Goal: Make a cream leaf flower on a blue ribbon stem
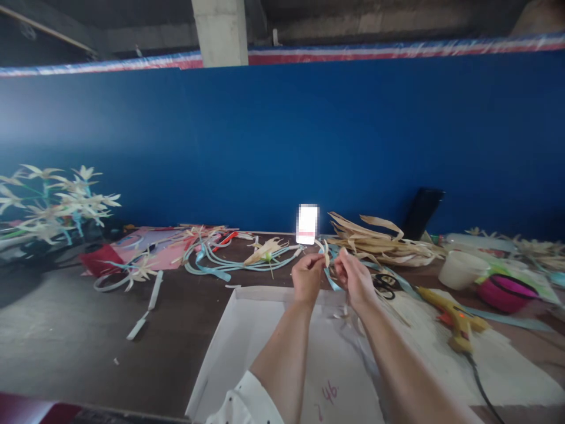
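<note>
My left hand point(306, 277) is closed in a pinch on a small pale strip of dried husk point(326, 254), held upright above the far edge of a white shallow box point(260, 330). Just to its right, my right hand point(354, 278) is closed, fingertips bunched close to the strip but apart from my left hand. Whatever those fingertips hold is too small to make out. Light blue ribbon point(332, 281) hangs or lies just below and between the hands. Behind them rests a bundle of dried corn husks point(384, 244), with black-handled scissors point(386, 284) beside my right wrist.
A yellow glue gun point(454, 318) with a cord lies on white paper at right, near a white cup point(462, 270) and a magenta bowl point(507, 292). Light blue cords point(238, 268), a bright phone screen point(308, 224) and husk flowers point(66, 203) stand or lie along the blue partition.
</note>
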### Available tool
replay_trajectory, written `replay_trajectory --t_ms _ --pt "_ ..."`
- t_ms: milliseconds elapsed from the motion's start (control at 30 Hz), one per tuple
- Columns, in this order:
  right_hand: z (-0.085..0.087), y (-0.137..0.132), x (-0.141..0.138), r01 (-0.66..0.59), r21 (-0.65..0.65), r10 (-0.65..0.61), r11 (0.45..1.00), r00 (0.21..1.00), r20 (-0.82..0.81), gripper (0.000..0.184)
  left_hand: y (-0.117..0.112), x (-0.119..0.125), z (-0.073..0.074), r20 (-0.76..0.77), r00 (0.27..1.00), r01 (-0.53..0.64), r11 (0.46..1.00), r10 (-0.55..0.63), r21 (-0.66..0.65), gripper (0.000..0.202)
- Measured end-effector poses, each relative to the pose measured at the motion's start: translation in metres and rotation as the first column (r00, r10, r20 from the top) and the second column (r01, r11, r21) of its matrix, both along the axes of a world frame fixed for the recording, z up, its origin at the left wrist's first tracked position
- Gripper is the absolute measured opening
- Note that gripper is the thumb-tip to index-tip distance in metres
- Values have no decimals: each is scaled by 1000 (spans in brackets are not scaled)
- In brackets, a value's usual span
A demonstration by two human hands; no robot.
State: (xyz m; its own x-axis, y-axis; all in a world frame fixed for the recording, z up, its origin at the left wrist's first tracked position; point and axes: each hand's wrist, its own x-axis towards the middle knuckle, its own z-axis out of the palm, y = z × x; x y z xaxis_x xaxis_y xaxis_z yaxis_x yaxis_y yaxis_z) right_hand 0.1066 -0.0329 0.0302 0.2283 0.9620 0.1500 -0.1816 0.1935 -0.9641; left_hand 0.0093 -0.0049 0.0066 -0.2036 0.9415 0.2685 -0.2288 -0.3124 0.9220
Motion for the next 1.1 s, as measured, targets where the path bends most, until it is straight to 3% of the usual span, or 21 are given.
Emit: replay_trajectory --t_ms 200,467,1100 --pt "4 2 2 91 36 -88 995 994 -71 46 -3 0 0 -11 997 83 993 -83 85 15" --pt "-2 6 5 84 58 -84 995 996 -14 34 -2 1 -4 -86 994 73 991 -63 109 13" --pt "4 2 4 124 19 -125 992 990 66 34 -3 0 -2 -139 989 71 994 -59 82 12"
